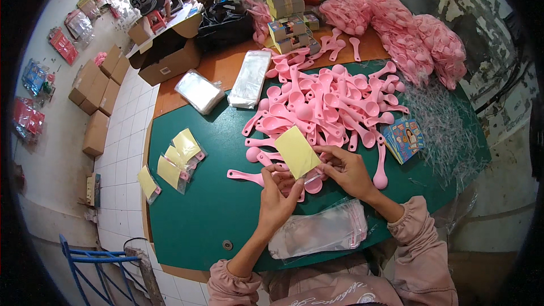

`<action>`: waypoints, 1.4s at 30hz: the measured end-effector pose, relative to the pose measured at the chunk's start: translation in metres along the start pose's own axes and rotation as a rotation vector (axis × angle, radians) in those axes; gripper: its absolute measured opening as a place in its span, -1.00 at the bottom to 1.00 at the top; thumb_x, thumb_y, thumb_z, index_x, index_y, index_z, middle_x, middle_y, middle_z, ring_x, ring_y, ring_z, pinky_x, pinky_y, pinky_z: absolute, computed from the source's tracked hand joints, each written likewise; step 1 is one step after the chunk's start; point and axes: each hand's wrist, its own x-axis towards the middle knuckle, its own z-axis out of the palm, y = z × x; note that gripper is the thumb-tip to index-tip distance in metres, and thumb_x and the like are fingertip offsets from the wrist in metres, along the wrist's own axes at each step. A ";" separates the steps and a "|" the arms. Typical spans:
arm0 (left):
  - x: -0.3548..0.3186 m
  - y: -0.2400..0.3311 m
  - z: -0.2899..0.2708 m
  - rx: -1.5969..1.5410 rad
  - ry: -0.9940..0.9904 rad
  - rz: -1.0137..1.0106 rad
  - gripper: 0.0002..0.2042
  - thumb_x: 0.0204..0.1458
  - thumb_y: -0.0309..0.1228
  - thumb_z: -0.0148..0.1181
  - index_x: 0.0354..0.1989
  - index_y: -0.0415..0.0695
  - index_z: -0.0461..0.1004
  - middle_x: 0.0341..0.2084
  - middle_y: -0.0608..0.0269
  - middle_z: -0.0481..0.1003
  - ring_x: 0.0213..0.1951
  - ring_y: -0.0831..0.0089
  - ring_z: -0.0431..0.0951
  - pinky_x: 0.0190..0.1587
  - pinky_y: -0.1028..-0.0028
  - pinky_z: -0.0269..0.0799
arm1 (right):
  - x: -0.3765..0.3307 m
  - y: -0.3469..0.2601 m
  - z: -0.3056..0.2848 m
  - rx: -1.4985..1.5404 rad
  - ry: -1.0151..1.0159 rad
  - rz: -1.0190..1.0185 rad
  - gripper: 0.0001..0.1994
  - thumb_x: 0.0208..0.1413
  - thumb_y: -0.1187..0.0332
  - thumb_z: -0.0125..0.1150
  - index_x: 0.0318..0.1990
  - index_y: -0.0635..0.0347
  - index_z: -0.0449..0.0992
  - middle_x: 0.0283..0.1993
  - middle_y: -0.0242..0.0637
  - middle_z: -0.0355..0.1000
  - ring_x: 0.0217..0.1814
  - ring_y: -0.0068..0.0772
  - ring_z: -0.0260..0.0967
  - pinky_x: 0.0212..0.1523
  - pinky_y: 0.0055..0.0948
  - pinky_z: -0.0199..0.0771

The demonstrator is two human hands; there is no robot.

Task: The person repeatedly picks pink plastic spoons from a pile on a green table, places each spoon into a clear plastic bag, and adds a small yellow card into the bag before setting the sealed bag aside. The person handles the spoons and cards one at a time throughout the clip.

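Observation:
Between my two hands I hold a clear plastic bag with a yellow card (297, 153) in it, above the table. My left hand (277, 195) grips its lower left, fingers bent round the edge. At the lower right edge, the fingers of my right hand (343, 169) pinch the plastic. Something pink shows near the bag's lower end; I cannot tell whether it is inside or behind. Just beyond my hands lies a big heap of pink plastic spoons (317, 97). Nearer to me is a stack of clear bags (320, 230).
Several bagged yellow cards (168, 171) lie left on the green tabletop (195, 221). Colourful printed cards (403, 139) and plastic scraps (447, 141) sit right. Bag stacks (249, 78), card bundles (285, 3) and pink sacks (391, 20) stand behind. Another person (144, 0) sits far left.

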 end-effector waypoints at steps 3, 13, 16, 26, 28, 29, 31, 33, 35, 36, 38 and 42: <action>0.005 0.008 0.000 -0.161 0.015 -0.163 -0.68 0.00 -0.53 0.07 -0.13 -0.23 0.08 -0.38 0.11 0.39 -0.30 0.45 0.50 -0.33 0.56 0.45 | -0.003 0.003 0.001 -0.058 0.040 -0.049 -0.65 0.01 0.51 0.12 0.00 0.24 0.34 -0.38 -0.32 0.38 -0.42 -0.63 0.39 -0.41 -0.63 0.44; 0.007 0.000 -0.008 -0.177 0.023 -0.114 -0.72 0.03 -0.52 0.03 -0.10 -0.21 0.15 -0.43 0.19 0.40 -0.44 0.57 0.42 -0.42 0.65 0.36 | -0.006 0.003 0.005 -0.292 0.042 -0.184 -0.62 -0.02 0.40 0.16 0.01 0.23 0.37 -0.41 -0.22 0.42 -0.49 -0.56 0.35 -0.42 -0.56 0.39; 0.007 0.001 -0.006 -0.172 0.037 -0.113 -0.73 0.03 -0.51 0.04 -0.11 -0.20 0.16 -0.44 0.22 0.41 -0.42 0.56 0.44 -0.38 0.62 0.40 | -0.008 0.000 0.004 -0.234 0.040 -0.148 -0.62 -0.02 0.40 0.14 0.01 0.21 0.38 -0.41 -0.22 0.42 -0.49 -0.56 0.35 -0.42 -0.55 0.38; 0.009 0.020 -0.030 -0.430 -0.028 -0.257 -0.60 0.01 -0.48 0.09 0.04 -0.27 0.21 -0.40 0.25 0.45 -0.43 0.62 0.43 -0.38 0.65 0.39 | -0.012 -0.020 -0.011 -0.284 -0.156 -0.205 -0.61 -0.03 0.44 0.11 0.03 0.15 0.35 -0.29 -0.18 0.40 -0.27 -0.30 0.39 -0.21 -0.43 0.38; 0.009 0.020 -0.062 -0.248 0.079 -0.092 -0.62 0.00 -0.47 0.11 0.02 -0.27 0.27 -0.46 0.32 0.45 -0.46 0.69 0.40 -0.43 0.70 0.31 | -0.012 -0.024 -0.035 -0.578 -0.077 -0.319 -0.63 -0.05 0.44 0.12 -0.01 0.16 0.37 -0.25 -0.16 0.38 -0.20 -0.23 0.36 -0.15 -0.38 0.35; 0.009 0.023 -0.080 -0.155 0.180 -0.005 -0.63 0.00 -0.47 0.11 0.00 -0.26 0.29 -0.50 0.35 0.44 -0.47 0.72 0.38 -0.45 0.73 0.27 | -0.014 -0.025 -0.052 -0.870 0.007 -0.428 -0.66 -0.07 0.44 0.12 -0.05 0.17 0.39 -0.21 -0.13 0.37 -0.14 -0.16 0.33 -0.10 -0.33 0.32; 0.010 0.028 -0.122 0.084 0.377 0.024 -0.63 0.03 -0.43 0.09 0.02 -0.28 0.28 -0.45 0.29 0.43 -0.46 0.64 0.39 -0.46 0.65 0.29 | -0.022 -0.031 -0.096 -0.928 0.351 -0.222 -0.70 -0.10 0.45 0.12 -0.12 0.21 0.41 -0.17 -0.10 0.33 -0.08 -0.11 0.28 -0.07 -0.29 0.28; 0.017 0.027 -0.161 0.294 0.456 -0.009 -0.63 0.02 -0.43 0.08 0.01 -0.26 0.29 -0.41 0.23 0.45 -0.41 0.55 0.43 -0.39 0.59 0.35 | -0.037 -0.025 -0.139 -0.996 0.572 0.004 -0.74 -0.10 0.44 0.13 -0.18 0.26 0.43 -0.21 -0.07 0.35 -0.16 -0.12 0.31 -0.15 -0.27 0.30; 0.015 0.019 -0.176 0.891 0.671 0.244 -0.65 0.00 -0.46 0.09 -0.02 -0.27 0.30 -0.42 0.22 0.45 -0.41 0.50 0.44 -0.38 0.56 0.36 | -0.036 -0.026 -0.127 -0.829 0.507 -0.004 -0.75 -0.10 0.43 0.14 -0.21 0.27 0.44 -0.25 -0.08 0.35 -0.19 -0.12 0.32 -0.18 -0.27 0.30; 0.013 0.019 -0.181 1.485 0.842 0.508 -0.67 -0.03 -0.50 0.10 -0.05 -0.28 0.30 -0.43 0.21 0.46 -0.41 0.46 0.45 -0.37 0.52 0.36 | -0.035 -0.028 -0.119 -0.673 0.449 -0.005 -0.76 -0.10 0.42 0.14 -0.23 0.29 0.44 -0.30 -0.08 0.36 -0.23 -0.13 0.32 -0.21 -0.26 0.30; 0.018 0.040 -0.115 0.697 0.346 0.129 -0.75 -0.07 -0.49 0.11 -0.17 -0.22 0.37 -0.41 0.15 0.46 -0.38 0.30 0.48 -0.32 0.43 0.39 | -0.028 -0.010 -0.100 -0.778 0.223 -0.086 -0.79 -0.12 0.41 0.17 -0.29 0.29 0.44 -0.38 -0.12 0.36 -0.31 -0.13 0.33 -0.27 -0.26 0.32; -0.006 0.058 0.003 0.906 -0.577 0.203 -0.76 -0.11 -0.31 0.19 -0.28 -0.15 0.44 -0.41 0.16 0.46 -0.35 0.27 0.49 -0.34 0.38 0.39 | -0.009 -0.001 -0.051 -0.852 0.106 -0.236 -0.81 -0.14 0.41 0.20 -0.34 0.26 0.40 -0.40 -0.15 0.35 -0.37 -0.12 0.32 -0.33 -0.26 0.33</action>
